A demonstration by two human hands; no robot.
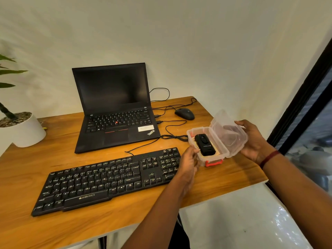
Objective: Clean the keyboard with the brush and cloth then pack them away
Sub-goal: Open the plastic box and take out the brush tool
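Note:
A black keyboard [111, 178] lies across the front of the wooden desk [224, 177]. At its right end stands a clear plastic box [199, 156] with an orange latch. Inside lies a black brush tool [205, 145] on something pale, perhaps the cloth; I cannot tell. My left hand [188, 161] grips the box's near left edge. My right hand [251, 139] holds the clear lid [226, 133], which stands tilted open to the right of the box.
An open black laptop [115, 108] stands behind the keyboard. A black mouse [185, 113] and loose cables [172, 123] lie at the back right. A white plant pot [25, 130] sits at the left edge. The desk's right edge is close under my right wrist.

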